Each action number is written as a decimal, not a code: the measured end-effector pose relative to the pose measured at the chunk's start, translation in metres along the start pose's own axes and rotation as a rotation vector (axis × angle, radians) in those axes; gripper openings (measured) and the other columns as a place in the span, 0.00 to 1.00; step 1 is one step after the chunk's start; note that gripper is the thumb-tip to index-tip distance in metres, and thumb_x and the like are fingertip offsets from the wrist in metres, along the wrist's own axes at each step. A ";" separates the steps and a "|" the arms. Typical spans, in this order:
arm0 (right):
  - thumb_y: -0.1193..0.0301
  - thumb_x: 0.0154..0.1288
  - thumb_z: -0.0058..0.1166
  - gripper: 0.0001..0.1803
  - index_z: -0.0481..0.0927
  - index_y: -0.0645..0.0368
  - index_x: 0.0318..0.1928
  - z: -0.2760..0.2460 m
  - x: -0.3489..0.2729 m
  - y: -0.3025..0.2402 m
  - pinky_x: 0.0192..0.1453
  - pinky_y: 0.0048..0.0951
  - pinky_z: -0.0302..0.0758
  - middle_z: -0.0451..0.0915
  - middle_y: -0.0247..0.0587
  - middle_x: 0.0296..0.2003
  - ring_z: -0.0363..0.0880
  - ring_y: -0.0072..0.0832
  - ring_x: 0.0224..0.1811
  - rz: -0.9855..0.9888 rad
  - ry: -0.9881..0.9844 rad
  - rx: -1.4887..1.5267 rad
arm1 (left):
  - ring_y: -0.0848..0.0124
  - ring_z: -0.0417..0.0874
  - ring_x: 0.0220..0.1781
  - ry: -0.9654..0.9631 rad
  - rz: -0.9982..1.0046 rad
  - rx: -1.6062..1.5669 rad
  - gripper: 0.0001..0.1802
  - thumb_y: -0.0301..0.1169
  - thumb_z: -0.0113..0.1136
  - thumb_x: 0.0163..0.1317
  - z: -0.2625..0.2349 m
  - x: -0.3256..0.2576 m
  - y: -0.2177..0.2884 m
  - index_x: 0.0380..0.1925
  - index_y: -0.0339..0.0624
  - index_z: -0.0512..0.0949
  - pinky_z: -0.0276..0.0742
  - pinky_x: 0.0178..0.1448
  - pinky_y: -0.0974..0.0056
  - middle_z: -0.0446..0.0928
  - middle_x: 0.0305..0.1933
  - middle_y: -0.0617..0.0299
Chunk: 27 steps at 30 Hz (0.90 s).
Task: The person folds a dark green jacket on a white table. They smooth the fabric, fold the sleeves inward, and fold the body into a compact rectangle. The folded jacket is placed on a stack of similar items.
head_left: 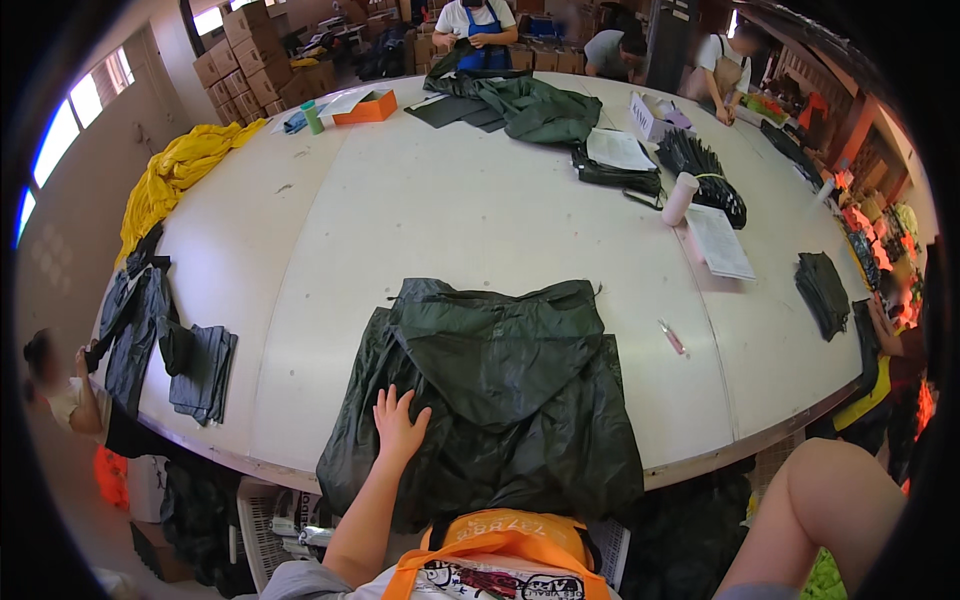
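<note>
A dark green, thin, shiny garment [520, 400] lies in front of me at the near edge of the table, its lower part hanging over. A rounded flap that looks like a hood is laid flat on its upper middle. My left hand [402, 425] rests on the garment's left side, palm down with fingers spread, gripping nothing. At the lower right my right arm [825, 490] is bent, with the elbow raised; its hand is outside the picture. Right of the garment lies a small pink-and-clear tool [672, 337], too small to name surely.
The big white table [430, 215] holds folded dark garments [203, 375] at left, another stack [822, 295] at right, yellow cloth [175, 175], a pink bottle [679, 200], papers [720, 242] and an orange box [365, 107]. Several people work around it. A white basket [258, 530] stands below.
</note>
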State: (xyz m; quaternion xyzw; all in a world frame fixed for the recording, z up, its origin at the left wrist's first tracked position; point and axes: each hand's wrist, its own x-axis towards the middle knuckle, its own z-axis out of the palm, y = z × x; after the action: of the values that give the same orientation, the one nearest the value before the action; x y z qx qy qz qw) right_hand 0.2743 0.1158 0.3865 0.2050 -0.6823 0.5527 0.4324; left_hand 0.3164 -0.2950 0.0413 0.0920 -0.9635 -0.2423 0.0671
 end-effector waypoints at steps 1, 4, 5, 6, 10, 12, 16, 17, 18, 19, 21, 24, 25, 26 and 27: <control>0.66 0.68 0.46 0.22 0.71 0.66 0.58 -0.001 0.000 0.000 0.60 0.33 0.67 0.74 0.44 0.52 0.71 0.30 0.56 -0.006 -0.002 0.006 | 0.45 0.51 0.73 -0.002 0.003 0.002 0.29 0.45 0.62 0.56 0.002 0.000 -0.002 0.55 0.44 0.73 0.47 0.72 0.41 0.59 0.69 0.43; 0.66 0.68 0.47 0.22 0.71 0.66 0.58 0.002 0.004 -0.007 0.60 0.32 0.68 0.74 0.44 0.52 0.71 0.29 0.56 -0.043 -0.015 0.022 | 0.44 0.53 0.72 0.003 0.039 0.008 0.29 0.45 0.63 0.55 0.000 0.005 -0.003 0.55 0.44 0.73 0.48 0.71 0.41 0.60 0.68 0.43; 0.66 0.68 0.47 0.22 0.71 0.66 0.58 0.004 0.004 -0.008 0.60 0.32 0.68 0.75 0.44 0.52 0.71 0.29 0.56 -0.062 -0.016 0.037 | 0.44 0.54 0.72 0.016 0.061 0.012 0.29 0.45 0.63 0.55 -0.001 0.010 -0.006 0.54 0.44 0.73 0.49 0.71 0.42 0.61 0.67 0.43; 0.66 0.68 0.47 0.22 0.71 0.66 0.58 0.004 0.005 -0.009 0.59 0.32 0.68 0.75 0.44 0.52 0.71 0.29 0.55 -0.081 -0.016 0.065 | 0.44 0.55 0.71 0.023 0.071 0.019 0.28 0.45 0.63 0.55 -0.002 0.012 -0.008 0.54 0.44 0.73 0.50 0.71 0.42 0.62 0.67 0.43; 0.66 0.67 0.48 0.22 0.71 0.67 0.58 0.001 -0.006 0.001 0.59 0.32 0.69 0.75 0.44 0.51 0.72 0.28 0.55 -0.116 0.030 0.203 | 0.46 0.61 0.68 0.036 0.096 -0.119 0.28 0.44 0.63 0.56 0.010 0.044 -0.014 0.53 0.40 0.74 0.60 0.68 0.50 0.65 0.64 0.41; 0.66 0.67 0.49 0.22 0.71 0.67 0.58 0.017 -0.039 0.047 0.58 0.31 0.69 0.75 0.44 0.50 0.72 0.28 0.54 0.131 0.055 0.201 | 0.47 0.68 0.63 0.032 0.012 -0.118 0.31 0.44 0.63 0.56 0.003 0.055 -0.014 0.55 0.35 0.72 0.64 0.65 0.54 0.69 0.61 0.40; 0.65 0.67 0.52 0.26 0.68 0.69 0.60 0.058 -0.189 0.187 0.58 0.31 0.69 0.75 0.45 0.51 0.72 0.27 0.54 0.982 -0.104 -0.002 | 0.62 0.75 0.57 -0.063 -0.323 -0.530 0.37 0.45 0.62 0.60 0.026 0.094 -0.012 0.62 0.32 0.65 0.69 0.60 0.64 0.73 0.59 0.47; 0.66 0.67 0.54 0.27 0.67 0.71 0.60 0.068 -0.241 0.232 0.57 0.28 0.69 0.75 0.44 0.51 0.73 0.25 0.51 1.055 -0.112 -0.248 | 0.64 0.76 0.54 -0.066 -0.410 -0.665 0.39 0.46 0.62 0.60 0.045 0.103 -0.021 0.63 0.31 0.63 0.70 0.57 0.65 0.74 0.57 0.49; 0.67 0.65 0.56 0.26 0.69 0.71 0.58 0.070 -0.286 0.273 0.56 0.26 0.69 0.76 0.42 0.49 0.74 0.25 0.48 1.213 -0.091 -0.170 | 0.66 0.77 0.52 -0.065 -0.500 -0.795 0.40 0.47 0.61 0.61 0.059 0.110 -0.027 0.64 0.31 0.62 0.71 0.55 0.67 0.75 0.56 0.51; 0.67 0.64 0.57 0.25 0.70 0.70 0.56 0.072 -0.315 0.296 0.55 0.26 0.69 0.77 0.41 0.48 0.74 0.25 0.48 1.204 -0.023 -0.066 | 0.72 0.77 0.44 -0.051 -0.589 -0.846 0.36 0.46 0.61 0.61 0.062 0.114 -0.023 0.61 0.32 0.67 0.72 0.47 0.70 0.78 0.50 0.58; 0.68 0.63 0.59 0.23 0.71 0.69 0.54 0.091 -0.322 0.294 0.54 0.26 0.69 0.78 0.40 0.47 0.75 0.25 0.47 1.231 0.042 -0.064 | 0.74 0.78 0.42 -0.047 -0.671 -0.976 0.35 0.45 0.61 0.61 0.053 0.115 -0.023 0.61 0.30 0.66 0.71 0.45 0.70 0.79 0.46 0.59; 0.70 0.62 0.60 0.22 0.73 0.69 0.53 0.106 -0.295 0.294 0.56 0.25 0.68 0.78 0.39 0.47 0.75 0.26 0.47 1.285 0.131 -0.099 | 0.78 0.77 0.37 -0.023 -0.720 -1.139 0.27 0.42 0.61 0.62 0.058 0.130 -0.032 0.54 0.34 0.73 0.69 0.40 0.72 0.80 0.43 0.66; 0.70 0.62 0.60 0.22 0.73 0.69 0.52 0.109 -0.289 0.297 0.56 0.25 0.68 0.78 0.39 0.47 0.75 0.26 0.47 1.293 0.176 -0.045 | 0.78 0.77 0.37 -0.022 -0.740 -1.195 0.25 0.41 0.61 0.62 0.061 0.135 -0.039 0.53 0.35 0.74 0.69 0.40 0.72 0.80 0.43 0.66; 0.70 0.61 0.60 0.22 0.73 0.69 0.52 0.111 -0.283 0.298 0.57 0.25 0.68 0.78 0.39 0.47 0.75 0.26 0.47 1.299 0.222 0.008 | 0.77 0.78 0.37 -0.020 -0.759 -1.252 0.23 0.40 0.61 0.62 0.064 0.138 -0.044 0.51 0.36 0.75 0.70 0.40 0.72 0.80 0.43 0.67; 0.73 0.60 0.60 0.22 0.73 0.69 0.53 0.112 -0.276 0.300 0.57 0.26 0.69 0.78 0.40 0.48 0.76 0.27 0.48 1.337 0.299 0.093 | 0.74 0.80 0.40 0.042 -0.741 -1.419 0.18 0.35 0.61 0.62 0.065 0.146 -0.032 0.48 0.36 0.76 0.73 0.43 0.71 0.80 0.44 0.64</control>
State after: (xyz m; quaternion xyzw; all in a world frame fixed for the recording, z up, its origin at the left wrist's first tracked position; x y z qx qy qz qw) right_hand 0.1556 0.0480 -0.0136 -0.3200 -0.5709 0.7520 0.0787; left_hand 0.1677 -0.3235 -0.0183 0.3460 -0.4850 -0.8020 0.0429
